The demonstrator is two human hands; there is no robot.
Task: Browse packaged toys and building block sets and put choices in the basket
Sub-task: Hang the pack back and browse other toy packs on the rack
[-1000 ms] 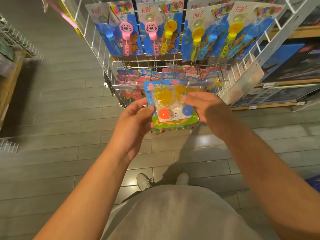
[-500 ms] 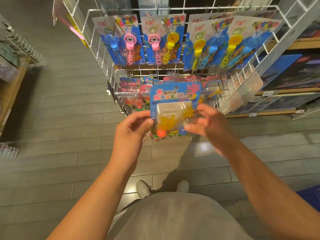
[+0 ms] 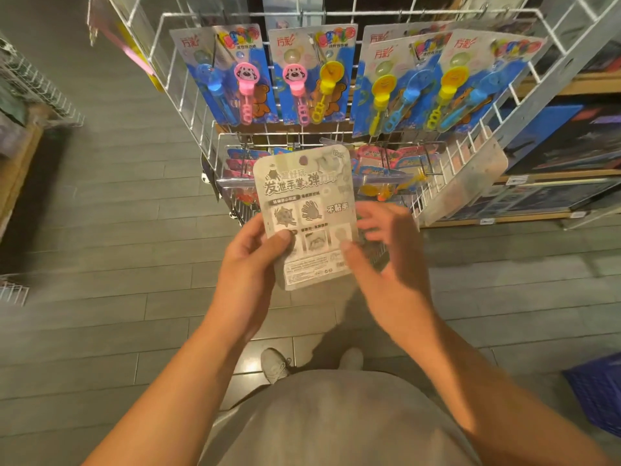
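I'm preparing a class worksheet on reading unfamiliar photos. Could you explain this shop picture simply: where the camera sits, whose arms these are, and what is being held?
No machine here. The single picture comes from a camera worn on a person's head, looking forward and down, so the two bare arms are the wearer's own. The left hand grips a toy blister card, its grey printed back facing the camera. The right hand, fingers spread and blurred, touches the card's right edge. Behind stands a white wire display rack hung with bubble wand packs. Below are grey floor tiles and the person's shoes. A blue basket shows at the right edge.
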